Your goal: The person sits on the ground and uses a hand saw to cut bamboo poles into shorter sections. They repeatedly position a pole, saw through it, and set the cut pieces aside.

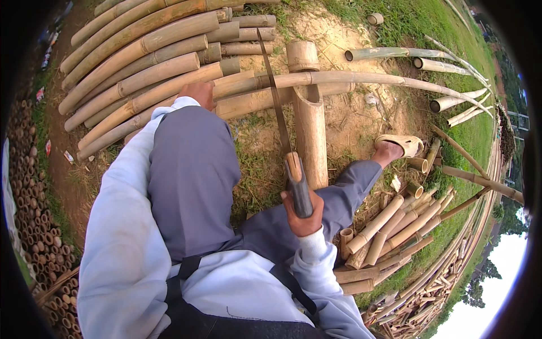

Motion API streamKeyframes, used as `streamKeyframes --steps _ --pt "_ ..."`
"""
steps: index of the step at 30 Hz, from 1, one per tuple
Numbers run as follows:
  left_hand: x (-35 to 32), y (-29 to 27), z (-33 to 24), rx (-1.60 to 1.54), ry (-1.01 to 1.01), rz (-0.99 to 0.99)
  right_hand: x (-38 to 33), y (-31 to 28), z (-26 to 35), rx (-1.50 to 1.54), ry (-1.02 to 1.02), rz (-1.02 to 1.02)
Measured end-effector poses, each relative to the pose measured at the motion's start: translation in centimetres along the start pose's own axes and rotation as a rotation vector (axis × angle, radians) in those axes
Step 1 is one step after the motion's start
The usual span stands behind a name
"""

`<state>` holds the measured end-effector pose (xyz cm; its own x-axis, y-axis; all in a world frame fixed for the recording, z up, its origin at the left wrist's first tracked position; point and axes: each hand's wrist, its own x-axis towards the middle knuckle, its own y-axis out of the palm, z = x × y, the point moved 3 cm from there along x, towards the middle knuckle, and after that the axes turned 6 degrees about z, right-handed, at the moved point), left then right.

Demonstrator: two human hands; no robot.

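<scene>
While left hand (197, 93) seemingly steadies bamboo (271, 85), right hand (303, 214) grips machete (282, 130).

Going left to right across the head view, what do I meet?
Stacked cut bamboo ends → left hand on the pile of long poles → right hand gripping the long knife → upright bamboo post → sandalled foot → short bamboo pieces.

A short bamboo post (309, 127) stands at the centre, with a long bamboo pole (361, 79) lying across behind it, running from nine o'clock toward three. The right hand (303, 217) sits at six o'clock of the post, gripping a long knife (280, 121) whose blade reaches toward twelve, just left of the post. The left hand (199, 93) rests at ten o'clock on the stacked poles (141, 62). Cut bamboo pieces (389, 231) lie at four o'clock, beside the sandalled foot (398, 147).
</scene>
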<state>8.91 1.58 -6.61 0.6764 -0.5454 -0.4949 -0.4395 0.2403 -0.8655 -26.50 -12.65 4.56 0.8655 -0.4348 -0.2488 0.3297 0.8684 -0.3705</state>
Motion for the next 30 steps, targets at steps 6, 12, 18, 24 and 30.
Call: streamKeyframes --steps 6,12,18,24,30 --pt "-0.1 0.5 -0.3 -0.002 -0.043 0.049 -5.5 -3.1 1.4 -0.073 0.008 0.060" --pt "-0.1 -0.3 -1.8 -0.025 0.031 -0.004 9.2 1.0 -1.0 -0.010 -0.076 -0.016" --pt "-0.2 0.0 -0.2 0.009 -0.039 0.093 -7.2 -1.7 1.2 -0.090 0.043 -0.004" --pt "-0.1 0.6 -1.1 -0.017 -0.035 0.053 2.9 -0.2 -0.4 -0.055 0.000 0.002" --pt "-0.2 0.3 -1.1 -0.026 0.004 0.002 4.4 0.5 -1.2 -0.014 -0.034 -0.038"
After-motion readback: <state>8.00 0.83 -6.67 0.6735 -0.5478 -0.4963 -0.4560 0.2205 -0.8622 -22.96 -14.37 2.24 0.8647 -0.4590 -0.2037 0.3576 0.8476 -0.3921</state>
